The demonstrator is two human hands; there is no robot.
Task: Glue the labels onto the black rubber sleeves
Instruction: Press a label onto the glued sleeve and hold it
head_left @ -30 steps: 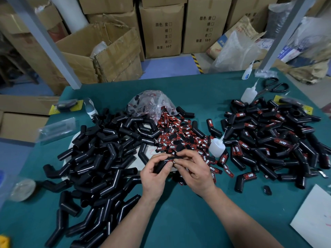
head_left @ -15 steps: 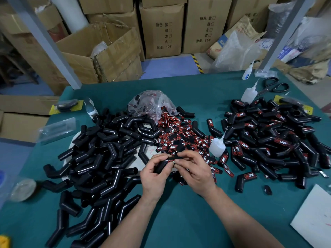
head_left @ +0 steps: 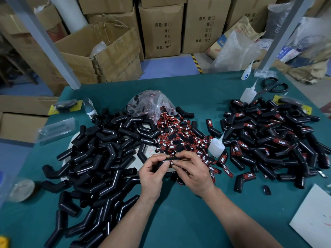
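Observation:
My left hand (head_left: 152, 173) and my right hand (head_left: 194, 171) together hold one black rubber sleeve (head_left: 167, 160) just above the green table, fingers curled round it. A label on it is mostly hidden under my right fingers. Behind my hands lies a heap of red-and-black labels (head_left: 179, 136) spilling from a clear bag (head_left: 148, 104). Plain black sleeves (head_left: 100, 158) are piled on the left. Sleeves with labels on them (head_left: 268, 138) are piled on the right. A small white glue bottle (head_left: 216, 146) stands just right of the label heap.
Two more glue bottles (head_left: 248, 93) and black scissors (head_left: 273, 86) lie at the back right. A white sheet (head_left: 315, 219) lies at the front right corner. Packaged items (head_left: 65, 105) sit at the left edge. Cardboard boxes (head_left: 161, 27) stand beyond the green table (head_left: 179, 221).
Almost nothing differs; my fingers have shifted slightly on the sleeve while both hands stay in the same place.

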